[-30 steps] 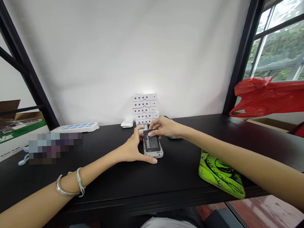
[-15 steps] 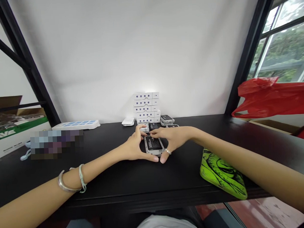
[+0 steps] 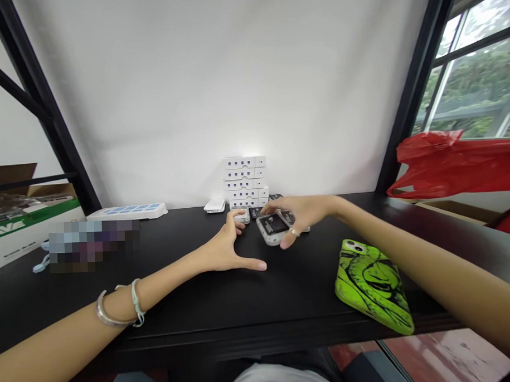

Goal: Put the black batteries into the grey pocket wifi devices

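Note:
My right hand (image 3: 304, 214) grips a small pale-framed device with a black battery (image 3: 273, 226) showing on its upper face. The fingers reach over its far edge and the thumb presses the near side; the device looks tilted. My left hand (image 3: 223, 250) rests near the table's middle with thumb and fingers spread, holding nothing. Behind its fingertips lies another pale device (image 3: 241, 216), beside a black battery (image 3: 254, 213). More devices sit behind my right hand, partly covered by it. White covers (image 3: 214, 205) are piled left of the boxes.
White boxes (image 3: 243, 184) are stacked against the wall. A green phone case (image 3: 373, 284) with a phone lies near the front edge, under my right forearm. To the left are a power strip (image 3: 128, 211) and an open carton (image 3: 34, 226); a red bag (image 3: 455, 164) hangs right.
My right hand has lifted the device out from between both hands and carried it right and farther back. My left hand stays put, now apart from it.

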The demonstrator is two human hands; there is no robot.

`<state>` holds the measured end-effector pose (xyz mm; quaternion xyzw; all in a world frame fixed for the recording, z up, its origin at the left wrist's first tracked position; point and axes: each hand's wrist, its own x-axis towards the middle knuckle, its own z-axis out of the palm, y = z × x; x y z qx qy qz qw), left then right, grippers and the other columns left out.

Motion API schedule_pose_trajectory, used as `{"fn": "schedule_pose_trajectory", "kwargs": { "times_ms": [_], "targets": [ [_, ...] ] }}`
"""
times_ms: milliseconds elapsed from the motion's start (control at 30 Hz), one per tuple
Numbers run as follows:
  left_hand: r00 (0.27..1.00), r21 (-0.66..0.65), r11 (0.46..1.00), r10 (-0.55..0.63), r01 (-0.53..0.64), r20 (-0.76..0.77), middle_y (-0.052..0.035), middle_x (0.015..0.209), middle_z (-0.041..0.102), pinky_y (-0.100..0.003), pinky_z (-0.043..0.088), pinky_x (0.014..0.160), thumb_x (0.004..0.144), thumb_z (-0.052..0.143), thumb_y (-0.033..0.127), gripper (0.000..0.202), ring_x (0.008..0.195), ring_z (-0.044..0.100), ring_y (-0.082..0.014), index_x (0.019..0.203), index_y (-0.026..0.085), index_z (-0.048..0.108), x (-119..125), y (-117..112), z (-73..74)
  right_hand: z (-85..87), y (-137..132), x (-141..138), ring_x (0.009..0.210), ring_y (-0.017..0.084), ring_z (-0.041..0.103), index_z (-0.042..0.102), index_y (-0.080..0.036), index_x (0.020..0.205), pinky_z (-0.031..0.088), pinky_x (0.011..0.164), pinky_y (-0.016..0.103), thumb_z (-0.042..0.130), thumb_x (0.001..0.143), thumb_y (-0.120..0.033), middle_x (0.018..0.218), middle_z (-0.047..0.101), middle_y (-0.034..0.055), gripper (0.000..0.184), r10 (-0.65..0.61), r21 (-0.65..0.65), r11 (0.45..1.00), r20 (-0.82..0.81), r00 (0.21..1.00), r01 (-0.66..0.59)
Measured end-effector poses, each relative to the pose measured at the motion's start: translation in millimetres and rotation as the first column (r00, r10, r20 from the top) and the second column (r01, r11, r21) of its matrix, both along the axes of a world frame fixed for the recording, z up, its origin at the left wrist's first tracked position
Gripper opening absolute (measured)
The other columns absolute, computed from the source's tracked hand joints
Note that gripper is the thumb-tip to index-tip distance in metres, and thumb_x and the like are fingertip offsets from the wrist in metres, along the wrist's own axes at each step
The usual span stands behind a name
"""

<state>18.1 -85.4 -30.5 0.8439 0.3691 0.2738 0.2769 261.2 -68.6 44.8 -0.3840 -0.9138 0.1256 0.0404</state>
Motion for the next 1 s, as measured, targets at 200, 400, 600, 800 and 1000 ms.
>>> {"fn": "schedule_pose_trajectory", "kwargs": {
  "times_ms": [200, 400, 600, 800, 1000],
  "targets": [
    [1.0, -0.01, 1.0, 0.014, -0.014, -0.014, -0.0145, 0.122, 0.042, -0.055, 0.032, 0.102, 0.057, 0.077, 0.054, 0.105, 0.12, 0.04, -0.0316, 0.135, 0.025, 0.013, -2, 4, -1.7, 7.7, 22, 46, 0.101, 0.033, 0.055, 0.053, -0.022, 0.112, 0.046, 0.08, 0.039, 0.074, 0.048, -0.059, 0.115, 0.057, 0.009, 0.077, -0.251, 0.04, 0.968, 0.137, 0.958, 0.248],
    [0.998, 0.006, 1.0, 0.03, -0.03, -0.053, -0.0139, 0.122, 0.042, -0.053, 0.032, 0.103, 0.06, 0.074, 0.055, 0.101, 0.121, 0.04, -0.031, 0.135, 0.026, 0.013, -2, 2, -2.2, -2.8, 27, 40, 0.096, 0.033, 0.057, 0.053, -0.021, 0.111, 0.047, 0.076, 0.041, 0.073, 0.051, -0.054, 0.112, 0.059, 0.0105, 0.072, -0.282, 0.039, 0.959, 0.213, 0.936, 0.28],
    [0.994, 0.072, 0.996, 0.053, -0.046, -0.091, -0.0128, 0.131, 0.039, -0.049, 0.034, 0.103, 0.064, 0.07, 0.055, 0.089, 0.125, 0.038, -0.0303, 0.132, 0.027, 0.021, -7, 24, 10.7, -6.1, 33, 41, 0.102, 0.033, 0.055, 0.054, -0.023, 0.113, 0.046, 0.078, 0.04, 0.071, 0.053, -0.052, 0.119, 0.057, 0.0092, 0.069, -0.276, 0.066, 0.961, 0.181, 0.944, 0.268],
    [0.972, 0.077, 0.991, 0.122, -0.109, -0.199, -0.0145, 0.134, 0.041, -0.047, 0.03, 0.104, 0.05, 0.077, 0.052, 0.086, 0.127, 0.036, -0.0361, 0.122, 0.018, 0.042, -10, 87, 35.0, -4.7, 33, 42, 0.101, 0.034, 0.055, 0.05, -0.022, 0.12, 0.047, 0.077, 0.041, 0.073, 0.053, -0.053, 0.12, 0.056, 0.0117, 0.077, -0.296, 0.07, 0.955, 0.23, 0.927, 0.288],
    [0.957, -0.045, 0.997, 0.042, -0.057, -0.289, -0.013, 0.13, 0.047, -0.045, 0.036, 0.098, 0.047, 0.079, 0.051, 0.089, 0.119, 0.045, -0.0334, 0.123, 0.021, 0.043, -9, 117, 35.4, -2.3, 34, 40, 0.112, 0.034, 0.049, 0.049, -0.021, 0.122, 0.042, 0.09, 0.041, 0.067, 0.058, -0.065, 0.128, 0.051, 0.0114, 0.08, -0.238, 0.135, 0.965, 0.087, 0.967, 0.225]
  ]
}}
